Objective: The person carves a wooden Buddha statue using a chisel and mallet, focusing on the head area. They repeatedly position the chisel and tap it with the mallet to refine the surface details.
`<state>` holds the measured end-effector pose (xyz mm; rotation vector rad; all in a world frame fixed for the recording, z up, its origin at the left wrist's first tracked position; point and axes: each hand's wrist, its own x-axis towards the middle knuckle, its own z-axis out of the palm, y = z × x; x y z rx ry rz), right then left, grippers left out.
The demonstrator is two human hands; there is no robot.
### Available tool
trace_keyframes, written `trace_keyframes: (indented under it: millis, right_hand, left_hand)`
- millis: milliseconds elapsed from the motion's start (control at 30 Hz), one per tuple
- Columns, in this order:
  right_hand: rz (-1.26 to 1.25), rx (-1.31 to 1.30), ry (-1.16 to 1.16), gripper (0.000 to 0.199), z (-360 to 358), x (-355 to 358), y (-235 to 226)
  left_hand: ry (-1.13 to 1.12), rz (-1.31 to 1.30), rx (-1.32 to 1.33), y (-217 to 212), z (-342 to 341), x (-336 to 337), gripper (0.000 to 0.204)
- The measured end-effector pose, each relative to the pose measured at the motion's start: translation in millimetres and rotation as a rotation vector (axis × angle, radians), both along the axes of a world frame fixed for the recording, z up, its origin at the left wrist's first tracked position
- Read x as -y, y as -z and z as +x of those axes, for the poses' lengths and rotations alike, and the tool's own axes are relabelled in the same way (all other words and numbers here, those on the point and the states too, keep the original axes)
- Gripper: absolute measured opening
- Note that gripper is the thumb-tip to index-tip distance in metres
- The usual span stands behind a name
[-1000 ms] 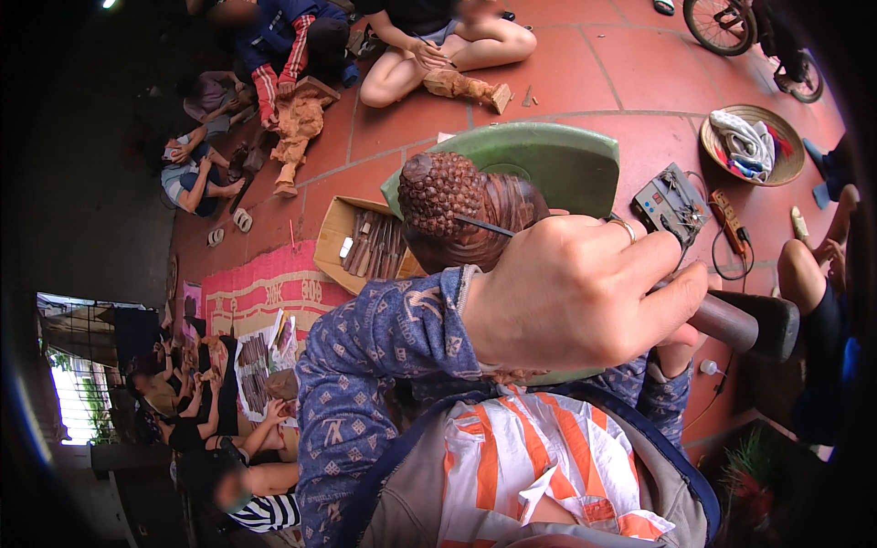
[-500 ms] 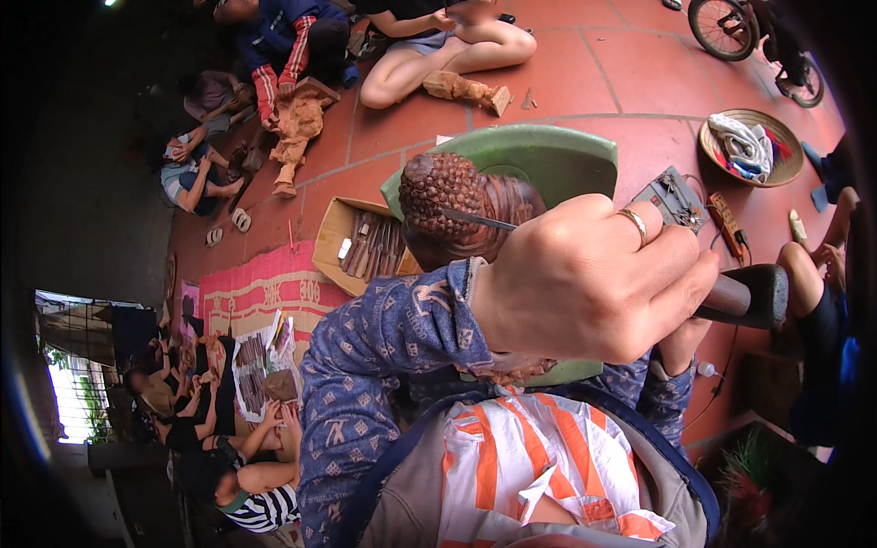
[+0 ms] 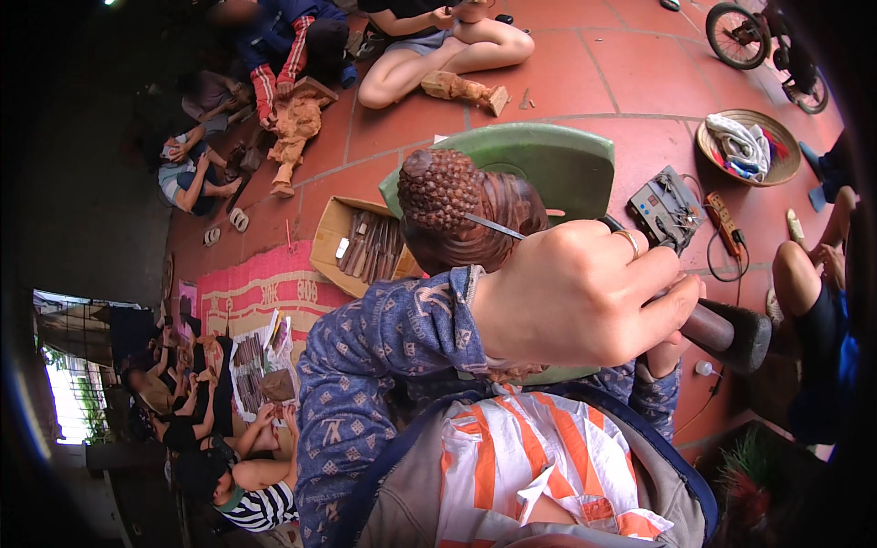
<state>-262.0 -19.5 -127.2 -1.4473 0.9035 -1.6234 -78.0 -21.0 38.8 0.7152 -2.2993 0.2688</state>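
My left hand (image 3: 571, 292), a ring on one finger, is closed round a chisel. The thin metal chisel blade (image 3: 495, 226) angles out toward a dark brown carved wooden head (image 3: 443, 192) covered in small knobbly curls. Its tip lies against or just over the edge of the curls. Lower and partly hidden behind the left hand, my right hand (image 3: 665, 354) is curled beside a dark, blunt-headed mallet (image 3: 751, 342). The left hand covers most of the right hand's grip. The carving rests by a green plastic chair-like shell (image 3: 566, 164).
A cardboard box of chisels (image 3: 365, 247) stands left of the carving. Rightward are a grey electric box (image 3: 662, 205), a power strip (image 3: 722, 224) with cables and a woven basket (image 3: 776, 169) of cloths. Several people sit around; one holds a pale carving (image 3: 297, 132). A bicycle (image 3: 738, 36) stands far right.
The chisel tip has shifted right along the carved head. The mallet has come lower and nearer me, and my left hand has tilted slightly, uncovering more of the grey box.
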Motion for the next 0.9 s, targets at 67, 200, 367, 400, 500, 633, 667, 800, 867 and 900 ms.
trace_keyframes:
  millis: [67,200,367,400,500,633,667,800,867,900]
  right_hand:
    - [0.033,0.034,-0.02,0.023,-7.0,-0.1,16.1]
    - [0.055,0.101,0.0,0.019,-2.9,-1.7,16.9]
    - [0.077,0.077,0.031,0.018,-0.9,-3.6,7.5]
    - [0.053,0.041,0.044,0.017,-0.9,-3.0,6.8]
    - [0.066,0.077,0.041,0.017,-0.7,-2.6,12.4]
    - [0.099,0.096,0.01,0.011,8.2,-7.9,10.9]
    - [0.133,0.108,0.008,0.01,9.3,-10.5,14.5]
    - [0.101,-0.005,0.096,0.012,9.5,-12.0,26.9]
    - [0.143,0.08,0.059,0.013,12.7,-12.9,22.2]
    - [0.164,0.122,0.041,0.014,14.0,-13.0,20.2]
  left_hand:
    - [-0.005,0.006,0.0,0.9,0.6,0.9,0.035]
    - [-0.026,0.039,0.015,2.1,2.8,-0.4,0.035]
    - [-0.038,0.047,0.029,1.3,5.2,-0.5,0.035]
    - [-0.037,0.048,0.03,1.0,5.0,-0.3,0.035]
    - [-0.039,0.045,0.032,3.3,5.8,0.2,0.035]
    - [-0.042,0.041,0.041,7.8,7.4,2.2,0.036]
    - [-0.049,0.047,0.068,7.3,7.5,2.2,0.036]
    - [-0.064,0.059,0.113,6.4,8.2,1.6,0.036]
    - [-0.067,0.062,0.118,6.4,8.6,1.6,0.036]
    - [-0.07,0.063,0.127,5.8,9.1,2.0,0.036]
